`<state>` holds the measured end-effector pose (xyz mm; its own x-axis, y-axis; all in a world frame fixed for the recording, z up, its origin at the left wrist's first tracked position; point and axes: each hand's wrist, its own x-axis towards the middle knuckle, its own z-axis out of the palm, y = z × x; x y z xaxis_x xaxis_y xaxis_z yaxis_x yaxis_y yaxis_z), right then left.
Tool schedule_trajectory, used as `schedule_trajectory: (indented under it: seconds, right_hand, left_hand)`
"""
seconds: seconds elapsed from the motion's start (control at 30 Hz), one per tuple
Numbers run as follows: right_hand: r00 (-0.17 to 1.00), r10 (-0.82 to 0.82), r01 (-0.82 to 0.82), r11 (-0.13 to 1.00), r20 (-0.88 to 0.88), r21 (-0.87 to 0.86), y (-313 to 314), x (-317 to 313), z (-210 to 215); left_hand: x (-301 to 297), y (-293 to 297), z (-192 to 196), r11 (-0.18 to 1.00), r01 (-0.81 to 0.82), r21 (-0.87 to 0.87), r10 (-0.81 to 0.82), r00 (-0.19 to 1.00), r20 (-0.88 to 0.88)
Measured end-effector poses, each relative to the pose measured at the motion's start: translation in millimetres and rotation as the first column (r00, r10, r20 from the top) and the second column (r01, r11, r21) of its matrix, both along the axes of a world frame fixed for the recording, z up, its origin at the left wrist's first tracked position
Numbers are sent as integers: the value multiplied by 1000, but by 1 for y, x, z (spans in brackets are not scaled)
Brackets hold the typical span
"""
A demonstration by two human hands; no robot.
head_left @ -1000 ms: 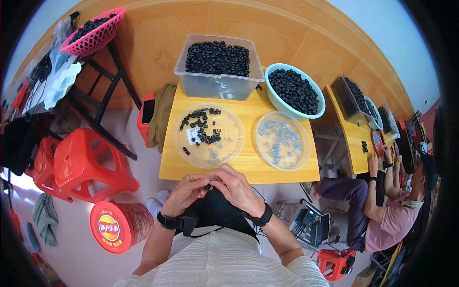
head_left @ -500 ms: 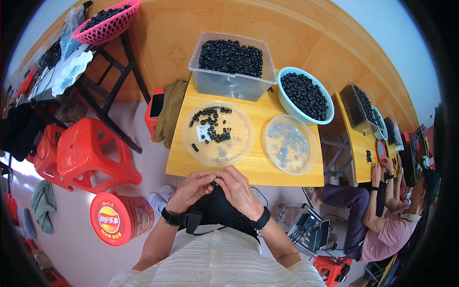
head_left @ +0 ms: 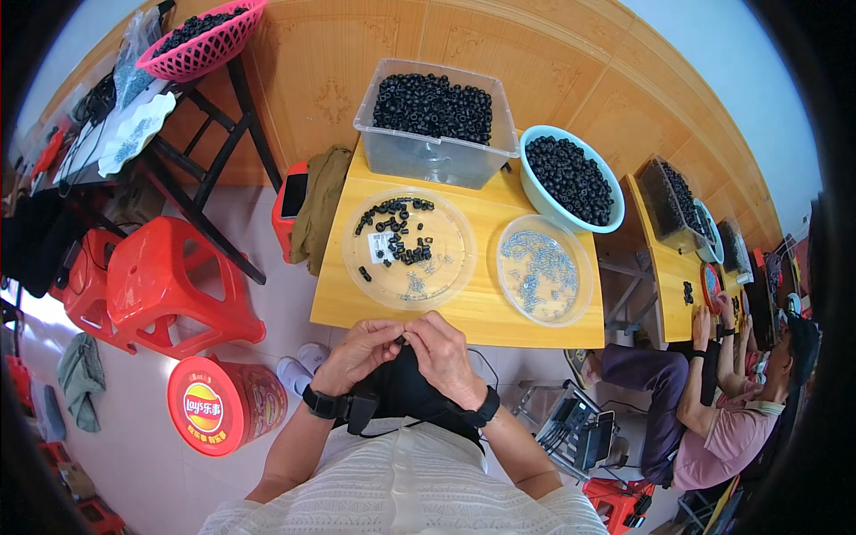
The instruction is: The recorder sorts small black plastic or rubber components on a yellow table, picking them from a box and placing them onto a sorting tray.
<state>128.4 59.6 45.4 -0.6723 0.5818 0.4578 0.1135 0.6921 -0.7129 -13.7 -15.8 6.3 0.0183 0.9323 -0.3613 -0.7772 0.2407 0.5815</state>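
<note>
My left hand (head_left: 365, 353) and my right hand (head_left: 440, 355) meet over my lap, just off the near edge of the yellow table (head_left: 410, 325). Both are closed, fingertips together on a small black ring-like part (head_left: 400, 340), mostly covered by the fingers. Beyond them lies a round clear tray (head_left: 357, 283) with black ring-shaped parts (head_left: 412, 256), a small white label (head_left: 381, 247) and a few tiny silvery pieces (head_left: 415, 283). To its right, another round clear tray (head_left: 580, 301) holds many tiny silvery pieces (head_left: 539, 266).
Behind the trays stand a clear plastic bin (head_left: 428, 164) and a light-blue bowl (head_left: 541, 195), both full of black parts. Red stools (head_left: 169, 276) and a red round tub (head_left: 209, 407) are at left. A co-worker (head_left: 727, 428) sits at another table on the right.
My fingers have shifted slightly around the small black part, and the right fingertips are a little more bunched. The trays and containers stay where they were.
</note>
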Motion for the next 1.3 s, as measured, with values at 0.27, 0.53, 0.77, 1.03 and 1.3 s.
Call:
schedule_trajectory:
  seconds: [0.27,0.53,0.77,1.03,1.3]
  right_hand:
    - [995,-94,85,977,-35,-198,-2,-4,3]
    - [996,-86,68,939,-38,-338,3,3,5]
    - [996,-87,79,955,-13,-287,-3,-1,18]
    - [998,-51,62,932,40,-357,1,-2,19]
    - [993,-48,58,994,110,-90,47,-51,19]
  left_hand:
    - [5,5,-8,996,-66,58,62,995,75]
    - [4,3,-4,984,-140,111,134,989,59]
    - [7,-1,8,985,-115,127,132,982,-132]
    - [6,-3,2,971,-139,193,173,970,-170]
    - [-11,-8,-10,939,-262,222,263,965,28]
